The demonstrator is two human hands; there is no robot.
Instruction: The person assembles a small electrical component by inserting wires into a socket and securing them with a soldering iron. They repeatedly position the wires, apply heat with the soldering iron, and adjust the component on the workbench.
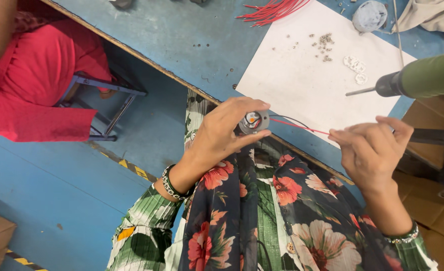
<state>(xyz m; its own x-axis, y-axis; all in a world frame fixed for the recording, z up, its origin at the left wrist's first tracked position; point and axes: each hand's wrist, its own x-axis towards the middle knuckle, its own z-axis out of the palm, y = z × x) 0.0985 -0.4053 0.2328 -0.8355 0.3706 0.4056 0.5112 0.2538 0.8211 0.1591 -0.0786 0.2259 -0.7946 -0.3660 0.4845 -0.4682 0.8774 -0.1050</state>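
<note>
1. L hand grips small round grey part btwn thumb + fingertips, held just over the table edge, above the lap.
2. Part face shows orange/white bits inside; red wire + thin black wire run from it toward R hand.
3. R hand pinched narrow on far end of red wire, fingers curled, wire roughly taut btwn hands.
4. Green power screwdriver hangs at right, bit pointing left, above R hand, not touched.
5. White sheet on blue table w/ small metal screws, white plastic pieces.
6. Red wire bundle at top, well apart.
7. Another person in red seated at left.
</note>
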